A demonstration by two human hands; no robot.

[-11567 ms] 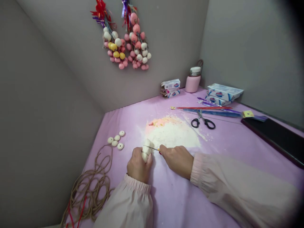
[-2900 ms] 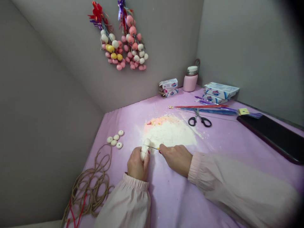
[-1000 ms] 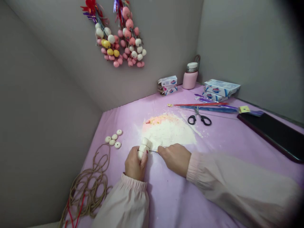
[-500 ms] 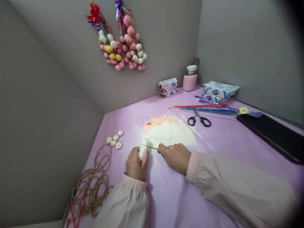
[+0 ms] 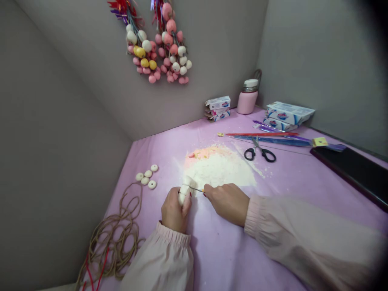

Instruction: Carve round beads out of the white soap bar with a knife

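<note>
My left hand (image 5: 174, 210) is closed around an upright piece of white soap (image 5: 183, 194), with grooves cut across it. From the other side my right hand (image 5: 226, 202) grips a thin knife (image 5: 197, 189) near its yellowish handle, most of which is hidden in the fingers. The blade touches the upper part of the soap. Just beyond the hands spreads a heap of white shavings (image 5: 224, 169), edged at the back with pink and yellow shavings (image 5: 209, 152). Several round white beads (image 5: 148, 173) lie to the left of my left hand.
Coiled brown cord (image 5: 117, 238) lies front left. Black-handled scissors (image 5: 259, 152), ribbons (image 5: 275, 140) and a black phone-like slab (image 5: 354, 173) lie to the right. Soap boxes (image 5: 220, 103) and a pink jar (image 5: 247, 101) stand behind. Bead strings (image 5: 169, 48) hang on the wall.
The view has shifted slightly, so most things on the right appear farther right. Both hands keep their hold, and the blade remains against the soap's upper part.
</note>
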